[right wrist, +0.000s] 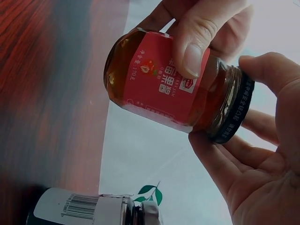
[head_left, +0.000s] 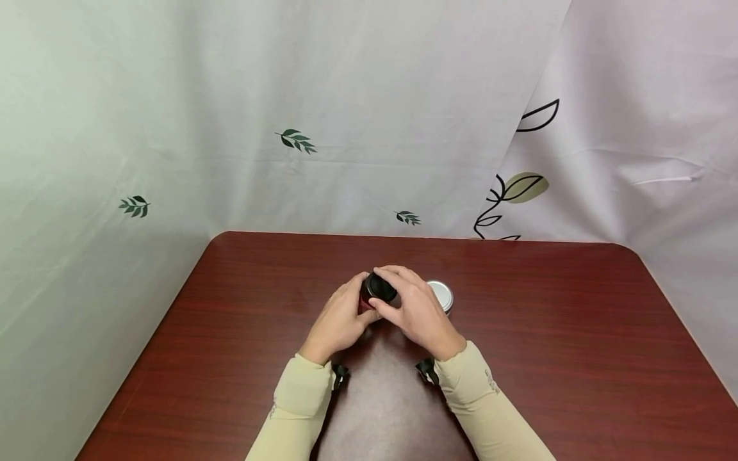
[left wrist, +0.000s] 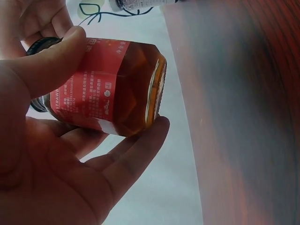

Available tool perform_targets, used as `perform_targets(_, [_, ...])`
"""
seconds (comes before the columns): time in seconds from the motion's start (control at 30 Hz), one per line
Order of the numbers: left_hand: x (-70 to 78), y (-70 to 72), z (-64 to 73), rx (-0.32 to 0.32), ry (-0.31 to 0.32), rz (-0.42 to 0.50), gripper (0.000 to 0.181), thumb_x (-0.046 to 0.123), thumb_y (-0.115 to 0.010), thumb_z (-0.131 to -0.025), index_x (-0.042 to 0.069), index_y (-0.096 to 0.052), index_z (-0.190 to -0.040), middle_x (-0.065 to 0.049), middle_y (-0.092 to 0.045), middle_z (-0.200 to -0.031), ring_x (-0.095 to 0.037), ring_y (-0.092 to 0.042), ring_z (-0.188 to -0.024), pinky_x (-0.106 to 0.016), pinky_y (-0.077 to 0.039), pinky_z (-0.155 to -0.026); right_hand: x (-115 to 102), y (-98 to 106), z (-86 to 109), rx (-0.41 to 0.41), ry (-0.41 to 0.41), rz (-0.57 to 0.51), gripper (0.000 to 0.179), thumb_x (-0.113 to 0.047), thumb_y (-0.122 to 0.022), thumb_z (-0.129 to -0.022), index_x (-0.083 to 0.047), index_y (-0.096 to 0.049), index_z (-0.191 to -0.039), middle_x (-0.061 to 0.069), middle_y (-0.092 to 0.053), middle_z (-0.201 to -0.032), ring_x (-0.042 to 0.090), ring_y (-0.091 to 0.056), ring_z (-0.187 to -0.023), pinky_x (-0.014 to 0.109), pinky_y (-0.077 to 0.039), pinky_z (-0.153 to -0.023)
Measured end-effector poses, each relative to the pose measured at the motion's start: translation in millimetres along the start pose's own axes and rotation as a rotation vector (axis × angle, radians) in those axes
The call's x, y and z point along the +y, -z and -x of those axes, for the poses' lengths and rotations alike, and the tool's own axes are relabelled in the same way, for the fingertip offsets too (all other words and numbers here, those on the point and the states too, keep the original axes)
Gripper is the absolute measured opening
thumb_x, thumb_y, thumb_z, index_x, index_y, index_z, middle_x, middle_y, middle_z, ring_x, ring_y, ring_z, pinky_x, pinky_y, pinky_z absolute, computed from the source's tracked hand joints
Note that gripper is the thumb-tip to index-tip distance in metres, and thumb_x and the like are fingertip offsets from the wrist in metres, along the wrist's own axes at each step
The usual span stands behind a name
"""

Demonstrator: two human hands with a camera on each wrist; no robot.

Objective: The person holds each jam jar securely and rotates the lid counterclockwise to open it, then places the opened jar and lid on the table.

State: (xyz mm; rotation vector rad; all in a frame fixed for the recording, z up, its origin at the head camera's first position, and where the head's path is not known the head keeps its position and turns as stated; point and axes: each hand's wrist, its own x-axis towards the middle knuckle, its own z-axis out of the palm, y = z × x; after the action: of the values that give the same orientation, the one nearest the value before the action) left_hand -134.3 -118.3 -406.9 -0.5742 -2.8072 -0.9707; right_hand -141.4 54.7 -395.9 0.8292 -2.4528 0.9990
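A glass jam jar (right wrist: 164,112) with a red label, amber contents and a black lid (head_left: 382,288) is held above the table between both hands. My left hand (head_left: 337,320) grips the jar's body, thumb across the label and fingers under the opposite side. The thumb and fingers of my right hand (head_left: 419,314) are around the black lid, which sits on the jar's mouth. Just beyond the right hand stands a second jar (right wrist: 79,206) with a silvery-white lid (head_left: 441,295) and a white barcode label; the hand partly hides it in the head view.
The reddish-brown wooden table (head_left: 553,346) extends to both sides of the hands. Behind its far edge hangs a white curtain (head_left: 357,186) with leaf prints. Black straps (head_left: 427,370) show at the wrists.
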Motion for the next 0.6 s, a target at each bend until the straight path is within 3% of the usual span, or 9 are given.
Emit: perform_targets(0.6, [-2.0,1.7,-0.8,-0.001,0.003,0.019,0.058,0.025,-0.074,-0.079,0.01,-0.046,-0.128,0.002,-0.056,-0.098,-0.013,-0.052,-0.079,-0.028,-0.044,-0.071,-1.7,1.1,-0.3,-0.035,0.013,-0.014,0.046,-0.027,-0.065,-0.086,-0.008,-0.055,-0.127,0.004,-0.053,-0.125,0.013,-0.049,-0.115,0.029,-0.043,-0.092])
